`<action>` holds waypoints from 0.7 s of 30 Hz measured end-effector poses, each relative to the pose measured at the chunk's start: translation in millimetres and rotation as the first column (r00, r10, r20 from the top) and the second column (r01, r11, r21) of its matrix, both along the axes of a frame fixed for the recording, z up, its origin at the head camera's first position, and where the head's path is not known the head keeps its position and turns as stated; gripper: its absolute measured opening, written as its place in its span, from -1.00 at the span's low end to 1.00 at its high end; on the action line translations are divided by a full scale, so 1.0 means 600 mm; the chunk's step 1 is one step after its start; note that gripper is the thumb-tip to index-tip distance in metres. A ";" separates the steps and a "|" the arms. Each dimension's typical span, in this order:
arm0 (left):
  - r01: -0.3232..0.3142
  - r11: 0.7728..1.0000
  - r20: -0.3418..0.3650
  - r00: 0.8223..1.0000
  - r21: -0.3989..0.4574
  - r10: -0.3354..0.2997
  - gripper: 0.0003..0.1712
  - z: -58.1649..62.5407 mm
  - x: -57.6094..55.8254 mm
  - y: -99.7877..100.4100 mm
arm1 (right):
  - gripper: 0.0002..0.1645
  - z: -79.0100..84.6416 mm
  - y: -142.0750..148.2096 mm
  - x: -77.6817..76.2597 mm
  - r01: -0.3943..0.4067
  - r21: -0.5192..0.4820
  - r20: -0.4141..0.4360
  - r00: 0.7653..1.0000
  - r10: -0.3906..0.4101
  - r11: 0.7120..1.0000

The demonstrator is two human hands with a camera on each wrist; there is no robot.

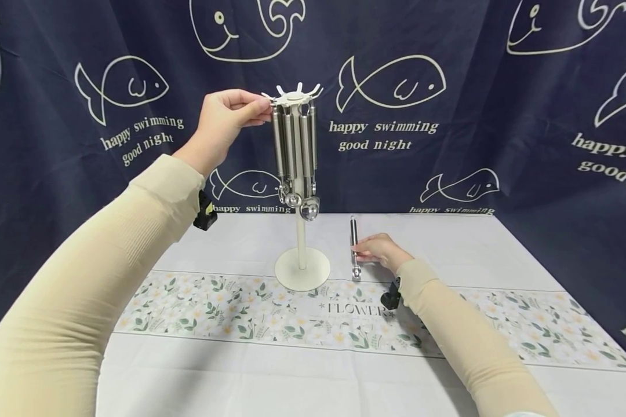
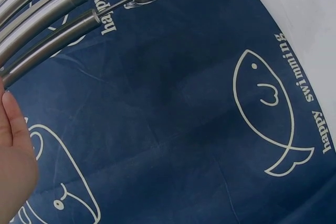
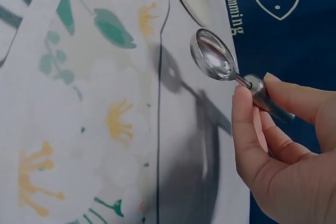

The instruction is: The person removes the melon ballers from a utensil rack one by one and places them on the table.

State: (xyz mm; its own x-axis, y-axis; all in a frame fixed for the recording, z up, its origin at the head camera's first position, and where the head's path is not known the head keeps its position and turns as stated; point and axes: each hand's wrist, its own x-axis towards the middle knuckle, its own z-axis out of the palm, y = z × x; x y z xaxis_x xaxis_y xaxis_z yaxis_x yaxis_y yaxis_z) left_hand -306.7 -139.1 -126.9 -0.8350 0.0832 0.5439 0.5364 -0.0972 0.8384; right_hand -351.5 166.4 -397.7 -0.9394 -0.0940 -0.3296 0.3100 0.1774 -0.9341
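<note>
A cream rack (image 1: 302, 275) with a ring of hooks stands upright on the table, and several steel measuring spoons (image 1: 306, 145) hang from it, bowls down. My left hand (image 1: 232, 119) is at the top of the rack, thumb and fingers pinching the handle end of a hanging spoon by a hook; the fingertips are partly hidden. In the left wrist view the hand (image 2: 16, 161) is close beside the handles (image 2: 52, 45). My right hand (image 1: 378, 249) pinches another measuring spoon (image 1: 354, 231) by its handle, right of the rack. Its round bowl (image 3: 214, 56) shows plainly in the right wrist view.
A white tablecloth (image 1: 229, 376) with a flower-printed band (image 1: 198, 307) covers the table. Behind it hangs a dark blue curtain (image 1: 313, 35) with white fish drawings. The rack's round base rests near the middle, left of the right hand.
</note>
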 end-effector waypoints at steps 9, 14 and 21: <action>0.005 1.000 -0.009 1.000 -0.022 -0.005 -0.96 0.005 0.003 -0.005 | -0.56 -0.012 -0.004 0.001 0.008 -0.012 0.025 1.000 -0.008 1.000; -0.001 1.000 -0.010 1.000 -0.030 0.001 -0.97 0.004 0.004 -0.005 | -0.63 -0.019 -0.007 0.000 0.023 0.018 0.013 1.000 -0.023 1.000; -0.018 0.999 -0.007 1.000 -0.046 0.018 -0.95 0.002 0.004 -0.004 | -0.67 -0.020 -0.008 -0.003 0.034 0.066 -0.001 0.999 -0.034 0.997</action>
